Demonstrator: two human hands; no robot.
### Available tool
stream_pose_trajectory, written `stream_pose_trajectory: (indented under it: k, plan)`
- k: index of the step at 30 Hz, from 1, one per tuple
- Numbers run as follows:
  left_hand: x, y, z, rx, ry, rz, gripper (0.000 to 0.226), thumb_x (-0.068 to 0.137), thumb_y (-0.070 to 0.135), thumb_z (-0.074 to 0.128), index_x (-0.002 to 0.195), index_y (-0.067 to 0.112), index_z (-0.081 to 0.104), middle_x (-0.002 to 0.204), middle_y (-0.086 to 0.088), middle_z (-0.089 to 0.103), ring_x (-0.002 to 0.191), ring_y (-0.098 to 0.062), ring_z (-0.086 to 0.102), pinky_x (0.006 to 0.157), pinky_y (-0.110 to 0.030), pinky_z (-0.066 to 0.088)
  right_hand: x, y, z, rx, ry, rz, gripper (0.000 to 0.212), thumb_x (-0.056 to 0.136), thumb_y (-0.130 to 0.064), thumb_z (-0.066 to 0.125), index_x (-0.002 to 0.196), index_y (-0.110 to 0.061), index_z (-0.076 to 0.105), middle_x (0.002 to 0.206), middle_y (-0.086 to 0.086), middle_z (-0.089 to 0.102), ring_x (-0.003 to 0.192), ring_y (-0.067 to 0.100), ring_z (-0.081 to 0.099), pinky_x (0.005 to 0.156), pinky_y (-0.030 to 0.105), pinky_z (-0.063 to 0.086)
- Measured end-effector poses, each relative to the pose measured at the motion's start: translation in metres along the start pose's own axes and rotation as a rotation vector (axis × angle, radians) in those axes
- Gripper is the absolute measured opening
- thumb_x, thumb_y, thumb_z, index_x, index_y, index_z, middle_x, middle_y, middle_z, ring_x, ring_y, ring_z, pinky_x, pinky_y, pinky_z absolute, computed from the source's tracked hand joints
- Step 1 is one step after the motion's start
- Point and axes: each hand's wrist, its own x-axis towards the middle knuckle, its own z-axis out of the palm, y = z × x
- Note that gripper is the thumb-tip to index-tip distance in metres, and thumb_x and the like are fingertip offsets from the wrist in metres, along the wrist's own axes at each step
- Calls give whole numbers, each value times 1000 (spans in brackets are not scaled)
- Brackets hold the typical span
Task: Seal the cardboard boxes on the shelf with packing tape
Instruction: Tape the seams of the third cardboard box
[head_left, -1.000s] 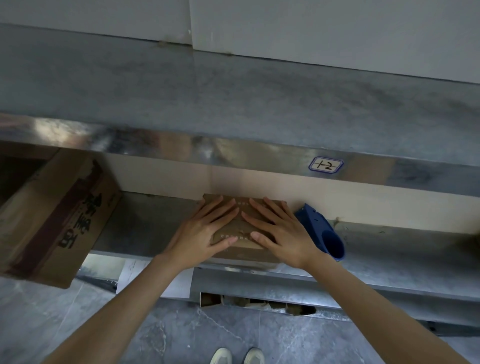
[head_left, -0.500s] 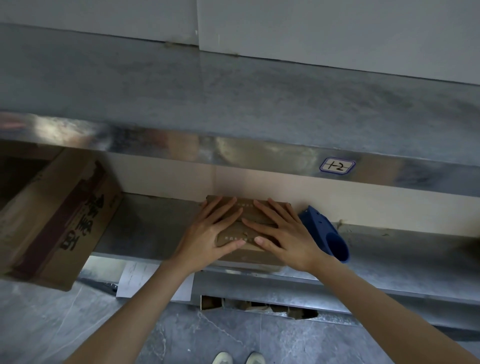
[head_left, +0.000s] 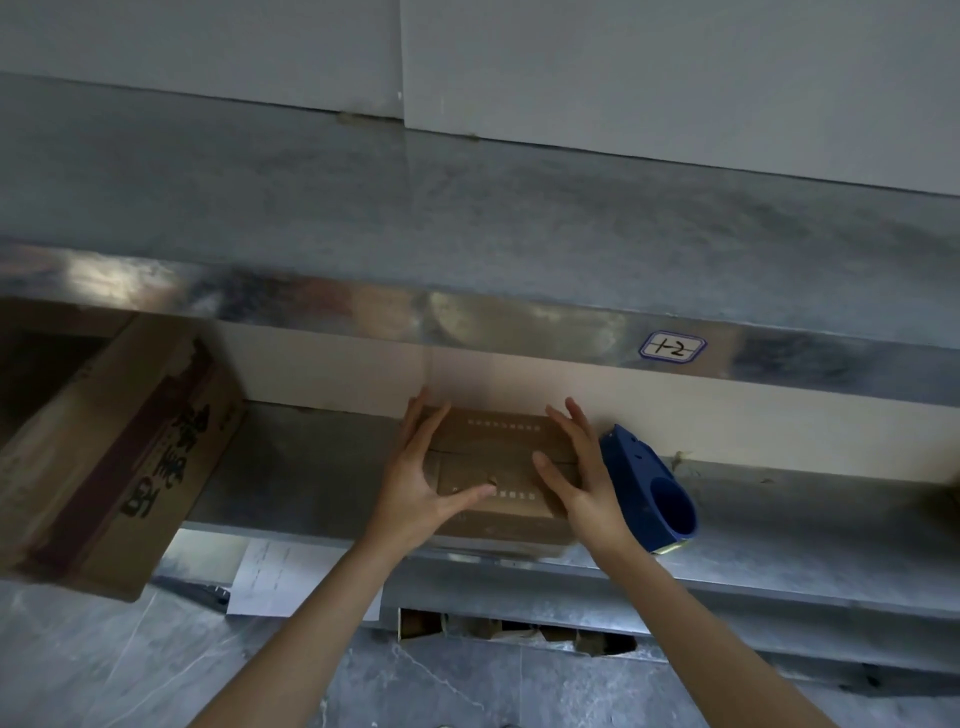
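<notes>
A small brown cardboard box (head_left: 498, 462) sits on the metal shelf (head_left: 311, 467) with its top flaps closed and a seam across the middle. My left hand (head_left: 421, 483) lies along the box's left side, fingers straight, thumb resting on the top. My right hand (head_left: 582, 478) lies along its right side, fingers straight and thumb on the top. A blue tape dispenser (head_left: 649, 488) stands on the shelf just right of my right hand, untouched.
A large printed cardboard box (head_left: 104, 457) leans at the left end of the shelf. An upper shelf edge carries a label (head_left: 671, 348) reading 1-2. A white paper sheet (head_left: 280, 577) hangs below the shelf. Torn cardboard (head_left: 519, 631) shows in a lower gap.
Both hands have slid apart from the middle of the box top to its left and right sides, uncovering the flaps and seam.
</notes>
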Motion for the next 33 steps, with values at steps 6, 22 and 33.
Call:
stream_pose_trajectory:
  k: [6, 22, 33]
  plan:
    - [2, -5, 0, 3, -4, 48, 93, 66, 67, 75, 145, 34, 42, 160, 18, 19, 152, -6, 8, 121, -50, 26, 1, -3, 1, 24, -8, 21, 59, 87, -39, 65, 142, -41, 43, 154, -31, 18, 141, -8, 21, 100, 6, 30]
    - [4, -11, -4, 127, -45, 185, 89, 65, 77, 69, 135, 24, 57, 148, 14, 40, 152, -11, 6, 119, -34, 13, -2, -5, 2, 161, 52, 178, 61, 84, -36, 72, 136, -49, 44, 138, -3, 46, 121, 15, 53, 96, 32, 53]
    - [24, -19, -30, 151, -130, 286, 80, 67, 79, 65, 125, 23, 65, 143, 13, 45, 136, 12, 26, 111, -6, 17, -11, -11, -4, -201, 102, 173, 61, 77, -44, 79, 125, -30, 44, 125, -2, 41, 109, -1, 45, 92, 21, 40]
